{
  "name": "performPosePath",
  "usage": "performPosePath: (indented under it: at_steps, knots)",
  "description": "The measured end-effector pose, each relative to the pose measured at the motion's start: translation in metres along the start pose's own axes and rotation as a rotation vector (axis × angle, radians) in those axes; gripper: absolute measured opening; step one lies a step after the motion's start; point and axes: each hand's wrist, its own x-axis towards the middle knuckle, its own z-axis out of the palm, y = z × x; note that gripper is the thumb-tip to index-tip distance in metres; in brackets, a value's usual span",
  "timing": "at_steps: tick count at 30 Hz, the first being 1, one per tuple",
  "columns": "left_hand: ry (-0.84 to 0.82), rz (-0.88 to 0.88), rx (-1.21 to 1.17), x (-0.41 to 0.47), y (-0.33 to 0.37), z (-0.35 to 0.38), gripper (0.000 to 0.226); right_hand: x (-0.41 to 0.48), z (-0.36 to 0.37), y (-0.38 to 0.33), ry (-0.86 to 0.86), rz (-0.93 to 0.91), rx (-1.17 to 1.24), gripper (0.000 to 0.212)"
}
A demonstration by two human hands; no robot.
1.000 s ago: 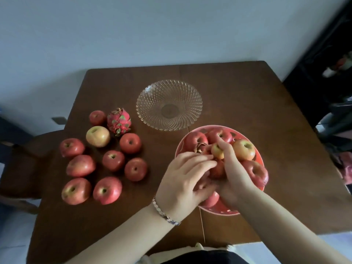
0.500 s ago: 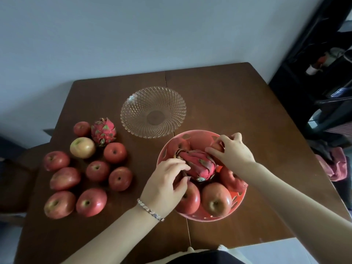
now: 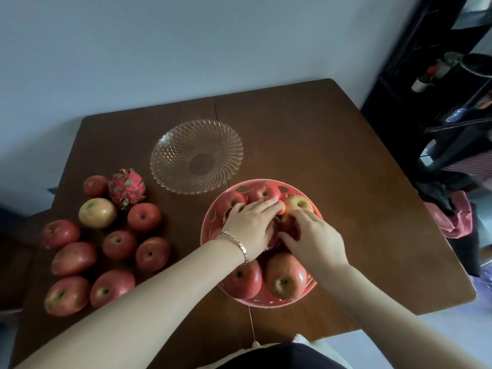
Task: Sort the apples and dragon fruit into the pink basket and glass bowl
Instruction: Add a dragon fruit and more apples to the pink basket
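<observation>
Moved since half a second ago: left hand (image 3: 249, 226) now laid flat over the middle of the pink basket (image 3: 210, 222), right hand (image 3: 311, 235) drawn in to meet it; the dragon fruit seen there then is now almost wholly covered by both. Left hand spread, fingers (image 3: 269, 205) pointing away over the fruit; right hand curled, fingers (image 3: 290, 239) tucked down beside the left palm. Whether either has closed on anything: cannot tell. Hidden dragon fruit judged to lie directly beneath and between the two hands, equally near each; long axis not visible. Apples ringing the hands in the basket, two (image 3: 285, 279) on the near side. Glass bowl (image 3: 197, 155) beyond the left hand, holding nothing, closer to that hand than to the right. Further left on the worktop (image 3: 332, 161): loose apples (image 3: 143, 217) and a second dragon fruit (image 3: 126, 187). Likely next: lift forward-left toward the bowl.
</observation>
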Motion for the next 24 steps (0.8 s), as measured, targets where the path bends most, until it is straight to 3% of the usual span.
performPosePath:
  at_steps: [4,8,11,15,19,22,24]
  knots:
    - [-0.002,0.027,0.009,-0.003,-0.005,0.0,0.045,0.0,-0.002,0.0,-0.019,0.059,0.095,0.048]
    - [-0.016,0.032,0.005,-0.004,-0.008,0.001,0.045,-0.011,-0.013,-0.002,-0.068,0.115,0.481,0.029]
    - [-0.014,0.045,0.019,-0.006,-0.01,0.004,0.052,-0.027,-0.001,-0.002,-0.064,-0.083,0.376,0.038]
    - [0.005,0.059,0.035,-0.008,-0.011,0.006,0.045,-0.04,0.025,0.006,0.107,-0.254,0.183,0.043]
    - [0.046,0.067,0.017,-0.008,-0.01,0.007,0.045,-0.039,0.033,0.011,0.22,-0.17,0.102,0.04]
    - [0.071,0.063,-0.012,-0.01,-0.014,0.006,0.048,-0.035,0.02,0.011,0.191,-0.171,0.277,0.044]
    - [0.215,-0.031,-0.078,-0.017,-0.021,0.004,0.054,-0.028,0.006,0.016,0.215,-0.118,0.388,0.044]
